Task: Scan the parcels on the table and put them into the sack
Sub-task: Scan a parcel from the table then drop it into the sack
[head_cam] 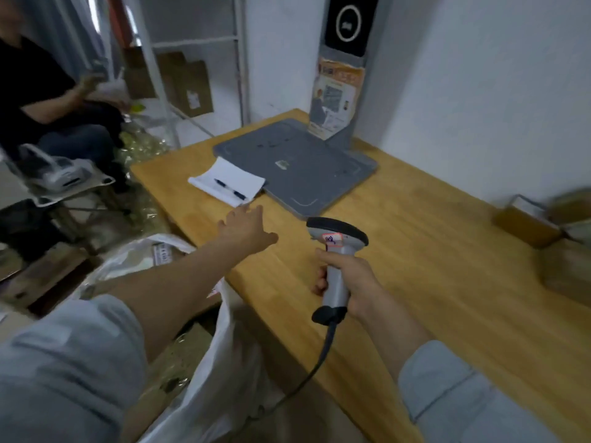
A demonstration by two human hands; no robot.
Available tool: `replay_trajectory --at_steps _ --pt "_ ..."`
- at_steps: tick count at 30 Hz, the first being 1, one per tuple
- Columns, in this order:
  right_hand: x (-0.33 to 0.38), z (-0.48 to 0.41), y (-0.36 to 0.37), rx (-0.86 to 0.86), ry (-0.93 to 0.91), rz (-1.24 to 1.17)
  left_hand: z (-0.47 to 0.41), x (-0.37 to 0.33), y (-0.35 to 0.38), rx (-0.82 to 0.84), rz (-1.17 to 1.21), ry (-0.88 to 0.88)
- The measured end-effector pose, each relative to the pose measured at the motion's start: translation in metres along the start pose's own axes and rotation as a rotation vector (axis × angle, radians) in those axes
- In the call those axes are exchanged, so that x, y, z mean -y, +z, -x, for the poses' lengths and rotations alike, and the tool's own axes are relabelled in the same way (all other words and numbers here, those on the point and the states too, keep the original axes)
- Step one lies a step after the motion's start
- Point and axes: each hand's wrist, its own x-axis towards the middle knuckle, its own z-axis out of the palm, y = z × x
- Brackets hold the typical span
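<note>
Scanner [338, 232] in right hand [355, 279], left hand [245, 228] outstretched

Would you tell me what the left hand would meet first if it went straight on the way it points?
Probably the white notepad, whose near edge lies just beyond the outstretched left hand. Depth is unclear, so the hand might pass above it.

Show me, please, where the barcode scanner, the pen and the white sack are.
barcode scanner [335, 282]: head view, on its grey handle.
pen [230, 189]: head view, on the middle of its barrel.
white sack [220, 372]: head view, on its near side wall.
</note>
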Motion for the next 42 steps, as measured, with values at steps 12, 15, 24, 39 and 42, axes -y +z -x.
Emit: replay_trajectory --at_steps 12,15,24,39,42 --pt "0.072 0.034 -0.244 -0.318 -0.187 -0.607 -0.002 -0.295 0.084 0.236 -0.03 0.658" --pt "0.089 0.039 -0.315 -0.367 -0.256 -0.681 0.002 -0.367 0.112 0.292 -0.038 0.737" --pt "0.099 0.021 -0.491 -0.577 -0.306 -0.822 -0.01 -0.577 0.221 0.343 -0.208 0.92" --pt "0.071 -0.024 -0.573 -0.485 -0.263 -0.79 -0.081 -0.726 0.31 0.311 -0.593 1.062" --pt "0.067 -0.025 -0.574 -0.507 -0.25 -0.797 -0.079 -0.708 0.314 0.282 -0.555 1.063"
